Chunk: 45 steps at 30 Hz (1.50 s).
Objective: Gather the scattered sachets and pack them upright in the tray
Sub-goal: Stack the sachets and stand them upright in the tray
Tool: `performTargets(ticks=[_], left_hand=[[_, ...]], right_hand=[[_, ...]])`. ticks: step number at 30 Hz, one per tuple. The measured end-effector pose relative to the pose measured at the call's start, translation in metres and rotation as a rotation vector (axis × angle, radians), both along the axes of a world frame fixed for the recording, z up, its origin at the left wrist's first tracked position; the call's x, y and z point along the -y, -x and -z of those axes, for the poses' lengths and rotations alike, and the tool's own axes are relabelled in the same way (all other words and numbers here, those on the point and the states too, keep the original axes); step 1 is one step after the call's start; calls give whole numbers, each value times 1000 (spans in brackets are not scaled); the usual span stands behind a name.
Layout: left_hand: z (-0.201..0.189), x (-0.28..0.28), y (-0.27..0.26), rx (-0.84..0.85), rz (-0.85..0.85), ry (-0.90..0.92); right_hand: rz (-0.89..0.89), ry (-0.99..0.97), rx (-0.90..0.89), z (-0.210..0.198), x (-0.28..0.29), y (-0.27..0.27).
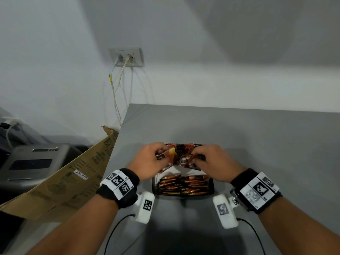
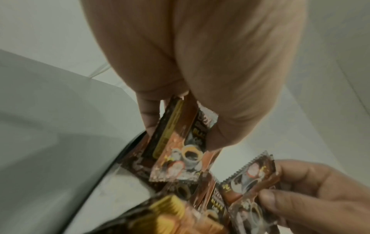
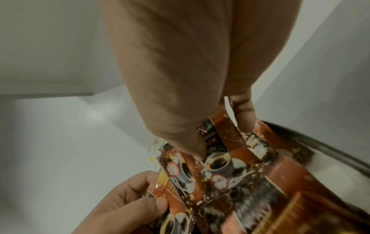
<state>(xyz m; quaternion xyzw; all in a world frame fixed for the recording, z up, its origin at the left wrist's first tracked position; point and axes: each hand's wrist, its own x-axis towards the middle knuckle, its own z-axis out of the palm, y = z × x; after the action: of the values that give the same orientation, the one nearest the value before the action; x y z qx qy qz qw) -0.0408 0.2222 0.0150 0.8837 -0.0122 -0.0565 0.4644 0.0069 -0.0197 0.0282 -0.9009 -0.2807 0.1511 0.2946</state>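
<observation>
With your left hand (image 1: pixel 149 160) and right hand (image 1: pixel 211 161) each pinching sachets (image 1: pixel 181 158), square them upright before lowering them into the tray (image 1: pixel 154 188).

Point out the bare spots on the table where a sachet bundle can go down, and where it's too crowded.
Free: the grey table right of the tray, the strip behind it toward the wall, and the patch left of it up to the table edge. Crowded: the tray's near half holds packed sachets, and the left hand and right hand hold bundles above its far half.
</observation>
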Motion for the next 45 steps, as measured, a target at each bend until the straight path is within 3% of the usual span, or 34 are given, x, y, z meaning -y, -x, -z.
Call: performTargets(ticks=[3, 7, 9, 11, 14, 17, 22, 27, 31, 35, 37, 40, 45], left_hand=[[-10, -3, -3, 24, -116, 201], [-23, 12, -9, -69, -155, 785], [-34, 24, -9, -171, -146, 1058], [-44, 33, -8, -280, -154, 1269], [-52, 43, -4, -397, -143, 1425], [-52, 51, -1, -430, -110, 1449], [-44, 53, 4, -454, -102, 1451], [-48, 55, 3, -455, -138, 1443], [-47, 53, 3, -409, -74, 1415], [-45, 51, 5, -412, -75, 1508], [-44, 52, 3, -428, -102, 1417], [-44, 53, 0, -445, -145, 1303], [-41, 47, -3, -307, -178, 1247]], right_hand=[[129, -191, -68, -24, 3, 1], [167, -547, -300, -58, -8, 3], [173, -576, -338, -60, -17, 3], [203, -546, -263, -56, -22, 2], [261, -451, -129, -50, -26, 2], [234, -294, 30, -48, -32, 7], [81, -138, 102, -42, -30, 12], [-46, -106, 56, -52, -29, 20], [-79, -59, 134, -52, -30, 17], [-174, -55, 130, -54, -27, 15], [-200, -36, 145, -53, -29, 14], [-121, -108, 36, -54, -28, 14], [260, -366, -185, -57, -23, 10]])
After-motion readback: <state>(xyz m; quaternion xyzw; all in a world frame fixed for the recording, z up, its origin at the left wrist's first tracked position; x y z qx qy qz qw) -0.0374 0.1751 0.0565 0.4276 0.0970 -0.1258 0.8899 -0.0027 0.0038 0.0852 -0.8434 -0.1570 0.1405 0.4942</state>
